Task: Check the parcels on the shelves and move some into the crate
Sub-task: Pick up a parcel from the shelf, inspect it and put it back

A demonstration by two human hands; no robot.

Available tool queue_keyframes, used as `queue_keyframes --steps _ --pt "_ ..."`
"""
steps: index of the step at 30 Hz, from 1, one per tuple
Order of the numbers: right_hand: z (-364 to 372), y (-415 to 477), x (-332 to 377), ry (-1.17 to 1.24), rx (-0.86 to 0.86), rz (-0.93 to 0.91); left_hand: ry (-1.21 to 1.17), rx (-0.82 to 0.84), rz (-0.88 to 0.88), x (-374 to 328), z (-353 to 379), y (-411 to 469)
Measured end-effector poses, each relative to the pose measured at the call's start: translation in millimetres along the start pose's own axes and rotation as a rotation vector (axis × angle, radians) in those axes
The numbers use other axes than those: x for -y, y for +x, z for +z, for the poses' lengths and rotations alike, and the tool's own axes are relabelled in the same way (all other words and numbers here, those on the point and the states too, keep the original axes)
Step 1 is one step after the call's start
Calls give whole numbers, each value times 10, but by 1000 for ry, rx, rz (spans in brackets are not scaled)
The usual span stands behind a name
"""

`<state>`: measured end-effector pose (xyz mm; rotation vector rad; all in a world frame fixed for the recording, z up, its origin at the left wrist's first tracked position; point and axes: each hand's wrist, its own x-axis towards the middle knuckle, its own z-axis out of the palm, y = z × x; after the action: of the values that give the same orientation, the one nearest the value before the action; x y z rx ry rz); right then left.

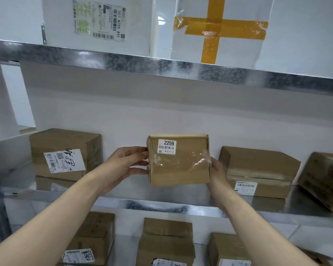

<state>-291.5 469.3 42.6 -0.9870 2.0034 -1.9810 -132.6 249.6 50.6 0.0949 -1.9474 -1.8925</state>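
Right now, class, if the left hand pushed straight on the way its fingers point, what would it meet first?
The left hand points right and touches the side of the parcel labelled 2259, so it meets that parcel at once. The right hand holds the far side.

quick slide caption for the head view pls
A cardboard parcel labelled 2259, held between left hand and right hand at the middle shelf
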Motion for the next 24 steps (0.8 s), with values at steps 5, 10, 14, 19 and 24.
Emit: queue_keyframes --steps 5,10,14,19,24 --pt "-7 43 41 170 39 91 -14 -25 -12 -85 89 -30" --pt "-58 56 -49 184 34 -86 -31 -101 147 -86 136 -3" --pt "-94 70 -79 176 93 -203 -37 -159 255 27 89 61" --pt "-143 56 -63 -76 124 -352 201 -157 279 123 94 66" --pt "-157 44 -199 -199 105 -441 385 -90 322 161 162 52"
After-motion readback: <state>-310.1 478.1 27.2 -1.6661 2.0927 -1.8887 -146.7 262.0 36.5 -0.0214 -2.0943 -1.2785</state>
